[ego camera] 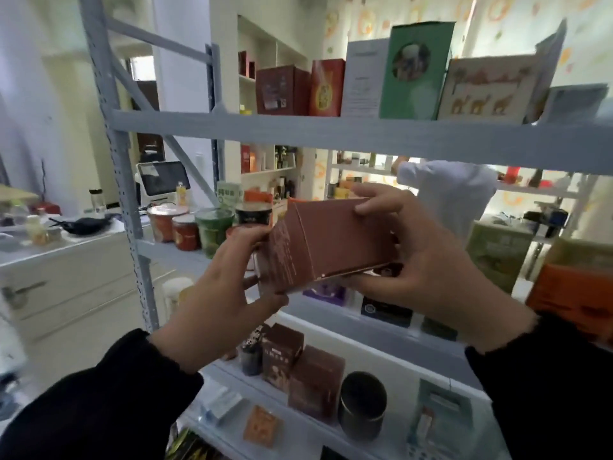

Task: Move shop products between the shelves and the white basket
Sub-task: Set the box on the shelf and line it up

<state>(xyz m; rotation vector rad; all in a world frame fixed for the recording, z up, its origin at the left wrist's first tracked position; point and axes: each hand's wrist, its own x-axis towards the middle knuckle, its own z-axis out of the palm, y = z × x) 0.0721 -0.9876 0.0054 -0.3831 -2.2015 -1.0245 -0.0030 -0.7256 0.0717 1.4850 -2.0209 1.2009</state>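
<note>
1. While both hands hold it, the brown carton [328,240] hangs tilted in the air in front of the grey shelving unit [331,134], about level with the middle shelf [172,252] and resting on nothing.
2. The left hand [232,280] clasps the carton's left end, fingers curled round the printed side. The right hand [421,260] clamps the right end, fingers over the top edge and thumb beneath.
3. The white basket is out of view, so it cannot be told whether the carton is leaving the shelves or going onto them. The step looks like a carry between the two.
4. If it is being shelved, the next move likely calls for righting the carton and finding a gap, perhaps beside the similar brown cartons [315,383] lower down. It should steer clear of the noodle cups [212,232].
</note>
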